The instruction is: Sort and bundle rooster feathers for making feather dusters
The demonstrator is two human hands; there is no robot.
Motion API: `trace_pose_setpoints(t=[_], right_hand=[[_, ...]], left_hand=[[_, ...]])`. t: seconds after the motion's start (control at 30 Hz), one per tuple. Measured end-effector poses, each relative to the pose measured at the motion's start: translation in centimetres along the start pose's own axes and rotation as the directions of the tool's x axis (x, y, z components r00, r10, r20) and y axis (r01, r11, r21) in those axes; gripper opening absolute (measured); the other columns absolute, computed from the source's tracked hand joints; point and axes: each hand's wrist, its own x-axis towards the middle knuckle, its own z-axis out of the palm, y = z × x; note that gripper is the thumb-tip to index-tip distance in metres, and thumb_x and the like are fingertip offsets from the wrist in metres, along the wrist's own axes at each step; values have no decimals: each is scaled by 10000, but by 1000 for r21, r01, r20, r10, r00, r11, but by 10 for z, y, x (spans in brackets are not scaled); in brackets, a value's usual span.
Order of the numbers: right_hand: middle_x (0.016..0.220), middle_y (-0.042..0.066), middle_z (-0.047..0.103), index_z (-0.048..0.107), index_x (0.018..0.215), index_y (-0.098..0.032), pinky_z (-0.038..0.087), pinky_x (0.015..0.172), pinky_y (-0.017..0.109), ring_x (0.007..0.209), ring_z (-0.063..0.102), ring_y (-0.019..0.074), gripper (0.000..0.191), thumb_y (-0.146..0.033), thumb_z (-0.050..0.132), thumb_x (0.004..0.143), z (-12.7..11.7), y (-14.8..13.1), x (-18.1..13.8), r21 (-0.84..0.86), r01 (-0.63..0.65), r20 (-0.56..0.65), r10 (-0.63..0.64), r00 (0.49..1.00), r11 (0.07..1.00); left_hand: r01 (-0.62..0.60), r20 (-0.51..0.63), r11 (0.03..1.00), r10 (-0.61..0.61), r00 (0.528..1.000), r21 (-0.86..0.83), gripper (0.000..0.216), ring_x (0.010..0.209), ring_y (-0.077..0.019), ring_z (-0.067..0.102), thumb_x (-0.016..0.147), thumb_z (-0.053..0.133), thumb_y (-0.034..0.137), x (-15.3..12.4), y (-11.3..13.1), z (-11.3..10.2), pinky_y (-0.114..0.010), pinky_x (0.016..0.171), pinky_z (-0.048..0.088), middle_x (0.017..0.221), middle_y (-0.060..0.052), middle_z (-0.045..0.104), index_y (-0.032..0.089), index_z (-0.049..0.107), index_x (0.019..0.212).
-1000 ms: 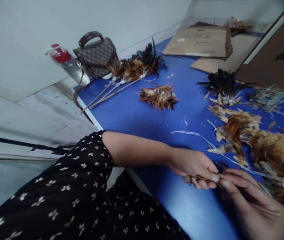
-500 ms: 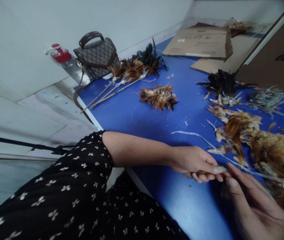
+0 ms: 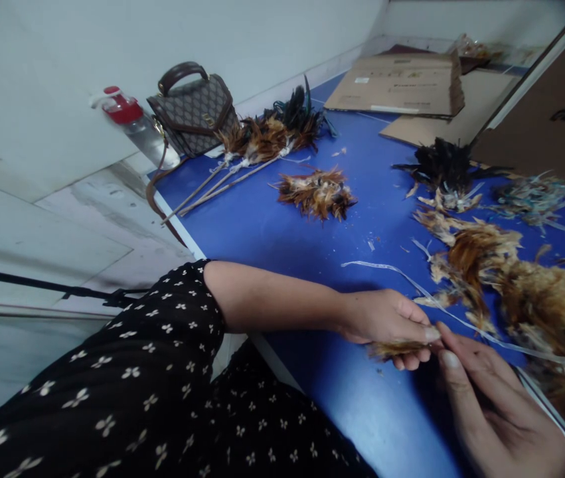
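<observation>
Blue covers the whole surface (image 3: 272, 232) where we sit, with a patterned handbag (image 3: 192, 113) at its far corner. Near the edge closest to us, our left hand (image 3: 386, 318) pinches a small feather bundle (image 3: 394, 348), its long axis lying left to right. Our right hand (image 3: 491, 405) meets it from the right, fingers half curled, thumb touching the tip. Writing on the cardboard boxes (image 3: 402, 83) behind the handbag is too blurred to read.
</observation>
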Motion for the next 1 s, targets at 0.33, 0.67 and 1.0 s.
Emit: trace_pose_setpoints(t=[0.33, 0.67, 1.0], right_hand=[[1437, 28, 855, 886, 1475, -382, 686, 1089, 374, 1192, 838, 242, 374, -393, 842, 1104, 0, 6, -1, 1, 7, 0, -7, 1000, 1000], [1499, 62, 823, 786, 1638, -358, 651, 1209, 489, 1224, 819, 288, 522, -474, 797, 1129, 2, -2, -2, -81, 4, -19, -6, 1000, 997], [1455, 34, 830, 851, 1533, -384, 668, 1070, 395, 1181, 817, 244, 429, -297, 819, 1115, 5, -5, 3, 3, 83, 8, -83, 996, 997]], left_hand=[[10, -37, 1000, -11, 999, -14, 440, 680, -117, 707, 971, 1001, 461, -1, 0, 4, -262, 664, 577, 783, 4, 733, 155, 703, 867], [-48, 4, 998, 48, 999, -44, 372, 655, -143, 720, 1002, 962, 412, 4, -3, 2, -290, 650, 608, 768, -9, 730, 154, 704, 928], [-45, 5, 997, 45, 999, -59, 346, 678, -137, 721, 1034, 925, 368, 8, -9, -1, -291, 654, 611, 801, -34, 756, 153, 686, 906]])
